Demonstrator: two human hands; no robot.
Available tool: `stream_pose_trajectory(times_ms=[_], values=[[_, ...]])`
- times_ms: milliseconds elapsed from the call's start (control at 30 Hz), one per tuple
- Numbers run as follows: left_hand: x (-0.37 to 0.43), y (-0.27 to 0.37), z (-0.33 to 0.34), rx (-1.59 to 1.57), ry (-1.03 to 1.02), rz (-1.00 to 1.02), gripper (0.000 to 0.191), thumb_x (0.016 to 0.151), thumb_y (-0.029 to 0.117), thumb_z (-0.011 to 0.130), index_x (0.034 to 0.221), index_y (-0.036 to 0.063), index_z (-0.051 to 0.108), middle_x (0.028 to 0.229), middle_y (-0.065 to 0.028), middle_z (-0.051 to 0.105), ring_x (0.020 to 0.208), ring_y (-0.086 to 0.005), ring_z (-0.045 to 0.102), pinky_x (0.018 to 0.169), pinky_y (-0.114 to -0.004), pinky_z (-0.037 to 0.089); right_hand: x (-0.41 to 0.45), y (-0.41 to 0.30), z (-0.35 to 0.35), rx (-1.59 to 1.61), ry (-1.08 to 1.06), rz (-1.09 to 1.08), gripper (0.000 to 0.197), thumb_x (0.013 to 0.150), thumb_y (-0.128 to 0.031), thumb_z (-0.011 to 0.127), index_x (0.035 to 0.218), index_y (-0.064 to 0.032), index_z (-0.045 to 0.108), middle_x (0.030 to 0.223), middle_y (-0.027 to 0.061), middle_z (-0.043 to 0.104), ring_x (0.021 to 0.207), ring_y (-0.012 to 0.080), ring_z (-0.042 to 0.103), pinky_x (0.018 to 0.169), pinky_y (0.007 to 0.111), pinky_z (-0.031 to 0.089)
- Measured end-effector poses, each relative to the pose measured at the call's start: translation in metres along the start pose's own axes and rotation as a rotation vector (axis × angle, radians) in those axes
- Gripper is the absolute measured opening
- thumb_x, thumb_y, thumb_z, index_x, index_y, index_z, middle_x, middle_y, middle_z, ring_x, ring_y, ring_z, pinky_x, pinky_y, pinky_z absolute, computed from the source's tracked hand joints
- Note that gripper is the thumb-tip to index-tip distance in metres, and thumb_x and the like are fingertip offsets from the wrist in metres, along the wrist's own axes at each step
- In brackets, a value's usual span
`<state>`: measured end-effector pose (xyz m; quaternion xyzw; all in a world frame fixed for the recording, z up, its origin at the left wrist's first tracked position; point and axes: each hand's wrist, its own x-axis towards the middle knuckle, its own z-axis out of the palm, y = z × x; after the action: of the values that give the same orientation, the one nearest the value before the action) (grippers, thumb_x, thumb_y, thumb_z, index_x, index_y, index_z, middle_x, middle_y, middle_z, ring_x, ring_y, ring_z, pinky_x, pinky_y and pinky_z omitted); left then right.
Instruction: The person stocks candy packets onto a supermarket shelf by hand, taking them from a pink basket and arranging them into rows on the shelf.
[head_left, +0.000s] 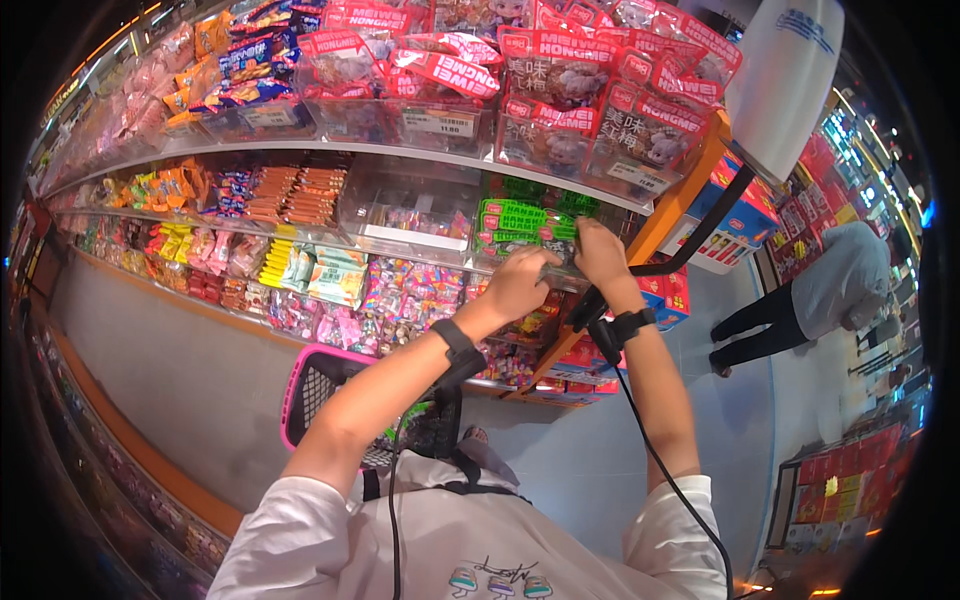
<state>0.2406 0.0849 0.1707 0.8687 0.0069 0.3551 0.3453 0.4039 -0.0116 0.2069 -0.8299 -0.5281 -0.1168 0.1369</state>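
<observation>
Green snack packets (512, 223) stand in a clear bin at the right end of the middle shelf. My right hand (602, 259) reaches over the right side of these packets, its fingertips at their edge; whether it grips one is unclear. My left hand (519, 283) is at the front of the same bin with curled fingers, just below the packets. What lies under its fingers is partly hidden. Black bands with small devices are strapped on both wrists. Below my left forearm stands a black shopping basket with a pink rim (288, 390), holding some green-marked packets (409, 420).
Above my hands, an upper shelf (420, 152) bears red-and-clear plum packets (555, 67). A black bracket arm (694, 247) carrying a white panel (787, 82) juts beside my right hand. Red boxes (664, 296) stand beyond the orange shelf post (686, 187). A bending person (840, 281) is at right.
</observation>
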Motion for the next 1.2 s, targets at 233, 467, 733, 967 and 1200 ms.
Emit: stream_pose_trajectory(times_ms=[233, 467, 733, 967, 1200], values=[[0.044, -0.036, 0.029, 0.258, -0.353, -0.077, 0.014, 0.081, 0.013, 0.057, 0.091, 0.0039, 0.061, 0.094, -0.0165, 0.064, 0.093, -0.0366, 0.06, 0.081, -0.044, 0.047, 0.024, 0.021, 0.041, 0.199, 0.139, 0.006, 0.024, 0.074, -0.009, 0.061, 0.093, 0.0004, 0.05, 0.092, 0.0212, 0.061, 0.089, 0.0406, 0.058, 0.075, 0.046, 0.047], [0.071, -0.06, 0.059, 0.314, -0.517, -0.279, 0.024, 0.081, 0.025, 0.057, 0.088, 0.0036, 0.064, 0.09, -0.0173, 0.066, 0.089, -0.0369, 0.063, 0.074, -0.046, 0.05, 0.023, 0.047, 0.083, 0.062, 0.197, 0.006, 0.042, 0.076, -0.014, 0.06, 0.11, 0.0065, 0.047, 0.091, 0.0227, 0.056, 0.088, 0.0408, 0.055, 0.079, 0.043, 0.046], [0.104, -0.053, 0.064, 0.314, -0.866, -0.512, 0.031, 0.082, 0.023, 0.053, 0.101, 0.0022, 0.067, 0.101, -0.0215, 0.066, 0.095, -0.036, 0.064, 0.08, -0.042, 0.05, 0.014, 0.045, 0.044, -0.031, -0.074, -0.162, 0.034, 0.077, -0.014, 0.059, 0.106, 0.004, 0.058, 0.066, 0.0148, 0.06, 0.067, 0.0341, 0.063, 0.06, 0.043, 0.049], [0.084, -0.094, 0.11, 0.219, -0.718, -0.44, 0.028, 0.085, 0.022, 0.054, 0.109, 0.0116, 0.063, 0.091, -0.0168, 0.067, 0.091, -0.0311, 0.065, 0.075, -0.04, 0.05, 0.01, 0.061, 0.086, 0.537, 0.166, -0.066, 0.006, 0.075, -0.008, 0.062, 0.078, -0.0033, 0.061, 0.067, 0.0101, 0.059, 0.06, 0.0222, 0.057, 0.057, 0.032, 0.046], [0.096, -0.057, 0.083, 0.204, -0.813, -0.533, 0.047, 0.081, 0.042, 0.063, 0.111, 0.007, 0.064, 0.112, -0.0176, 0.064, 0.106, -0.0345, 0.06, 0.089, -0.043, 0.047, 0.022, 0.065, 0.065, -0.025, 0.137, -0.179, 0.04, 0.073, -0.017, 0.057, 0.109, 0.0007, 0.056, 0.091, 0.0196, 0.057, 0.087, 0.0356, 0.056, 0.073, 0.044, 0.042]])
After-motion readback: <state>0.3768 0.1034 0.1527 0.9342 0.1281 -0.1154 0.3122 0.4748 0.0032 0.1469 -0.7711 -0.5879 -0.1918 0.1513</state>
